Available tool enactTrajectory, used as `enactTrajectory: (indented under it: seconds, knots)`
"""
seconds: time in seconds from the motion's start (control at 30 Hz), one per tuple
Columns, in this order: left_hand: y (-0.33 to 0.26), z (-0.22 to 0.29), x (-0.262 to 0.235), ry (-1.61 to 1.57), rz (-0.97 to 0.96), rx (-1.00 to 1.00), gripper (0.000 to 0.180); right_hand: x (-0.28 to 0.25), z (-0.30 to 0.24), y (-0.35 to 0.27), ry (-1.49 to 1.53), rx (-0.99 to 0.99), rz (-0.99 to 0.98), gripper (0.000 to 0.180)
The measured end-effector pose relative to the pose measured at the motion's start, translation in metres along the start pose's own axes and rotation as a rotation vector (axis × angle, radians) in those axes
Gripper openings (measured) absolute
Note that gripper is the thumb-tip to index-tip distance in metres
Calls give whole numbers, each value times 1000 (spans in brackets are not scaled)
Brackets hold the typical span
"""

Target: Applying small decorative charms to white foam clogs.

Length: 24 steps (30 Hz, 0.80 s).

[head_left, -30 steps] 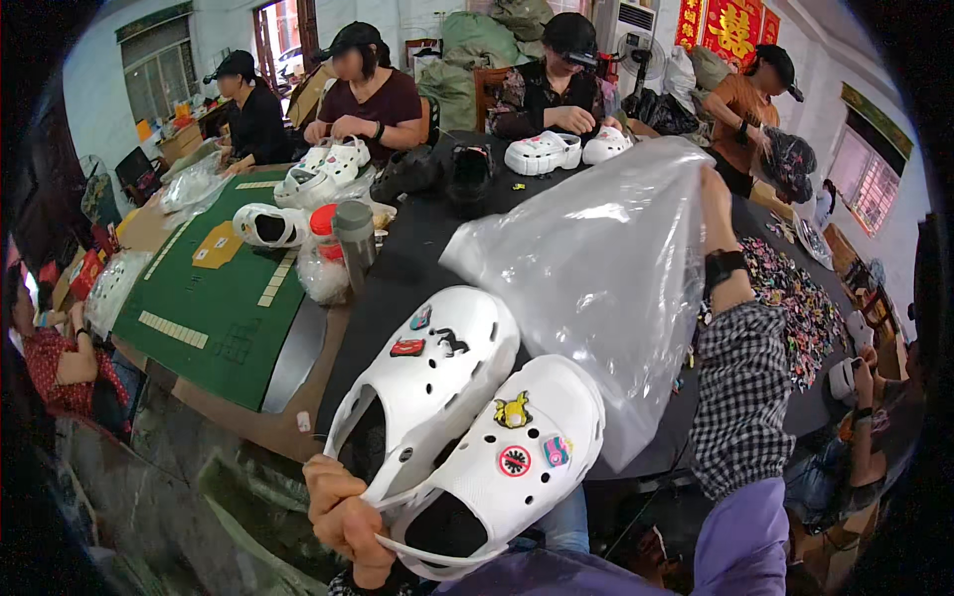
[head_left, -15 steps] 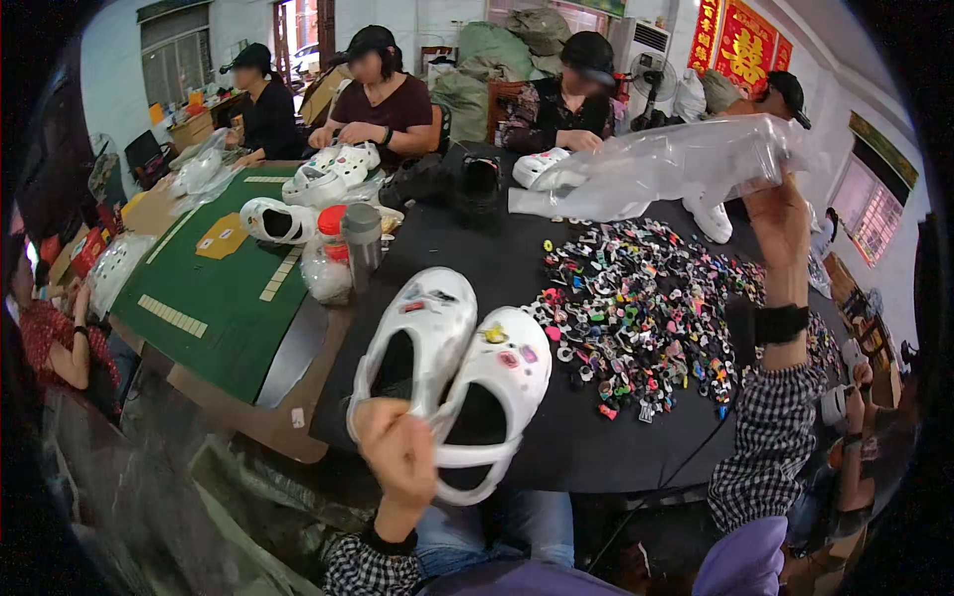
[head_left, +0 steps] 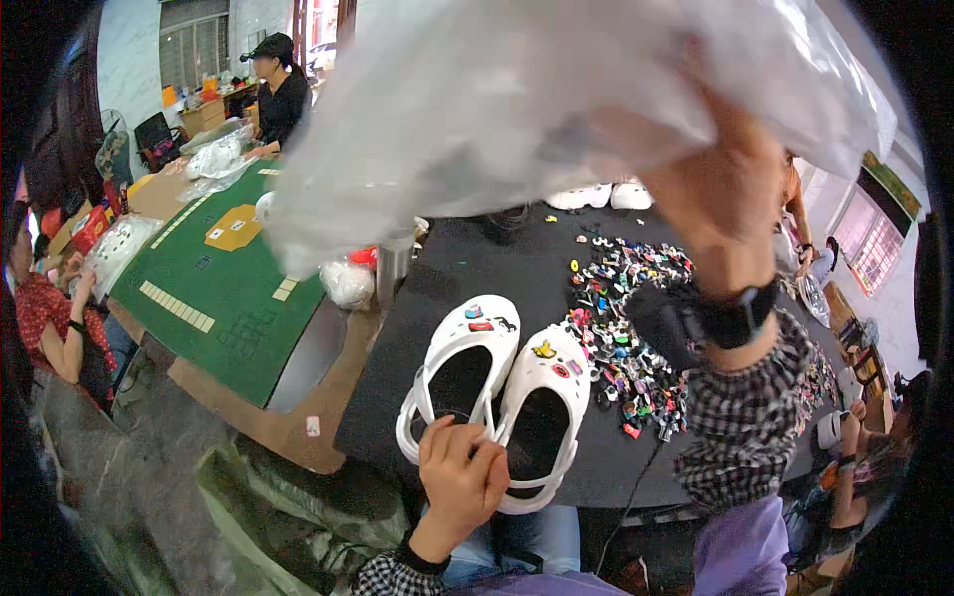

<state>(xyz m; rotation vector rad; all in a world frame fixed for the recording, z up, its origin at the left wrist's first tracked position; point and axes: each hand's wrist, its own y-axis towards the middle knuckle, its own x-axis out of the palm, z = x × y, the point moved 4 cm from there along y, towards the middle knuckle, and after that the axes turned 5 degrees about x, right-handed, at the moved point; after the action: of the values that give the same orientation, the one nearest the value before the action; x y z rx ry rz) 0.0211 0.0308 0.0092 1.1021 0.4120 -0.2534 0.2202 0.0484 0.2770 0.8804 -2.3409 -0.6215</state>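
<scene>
A pair of white clogs stands at the near edge of the black table. The left clog (head_left: 489, 323) and the right clog (head_left: 562, 365) carry small coloured charms on their toes. My left hand (head_left: 459, 472) is closed at the heels, its fingers curled on the left clog's heel strap. Raised high on the right, my right hand (head_left: 720, 189) grips a large clear plastic bag (head_left: 427, 109); its fingers are partly hidden and blurred by the plastic. The bag spreads across the upper middle and covers much of the far side.
Loose shoe charms (head_left: 636, 372) lie heaped on the black table (head_left: 397, 397) to the right. More white clogs (head_left: 581, 197) stand at its far edge. On the left is a green mat (head_left: 238, 328) with pale tiles. Other people sit around; a dark cable hangs over the near edge.
My right hand has brought the plastic bag up, nearer and to the left, where it now hides the people opposite. My left hand stays at the clogs' heels. The view has shifted.
</scene>
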Motion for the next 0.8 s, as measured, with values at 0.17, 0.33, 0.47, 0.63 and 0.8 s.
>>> enactTrajectory:
  seconds: [0.17,0.33,0.47,0.63,0.8]
  knots:
    - [0,3,5,-28,-11,13,9,-57,150,174,-1065,12,205,34]
    - [-3,0,2,-65,-29,-20,8,-118,204,156,-1590,567,40,54]
    - [-7,0,5,-85,-13,-21,7,-139,209,101,-1585,518,-144,45]
    - [-1,1,1,-48,-63,-1,10,-95,139,31,-1619,682,-119,39]
    - [-3,-3,4,-23,-78,-3,13,-70,87,-55,-1691,818,59,33]
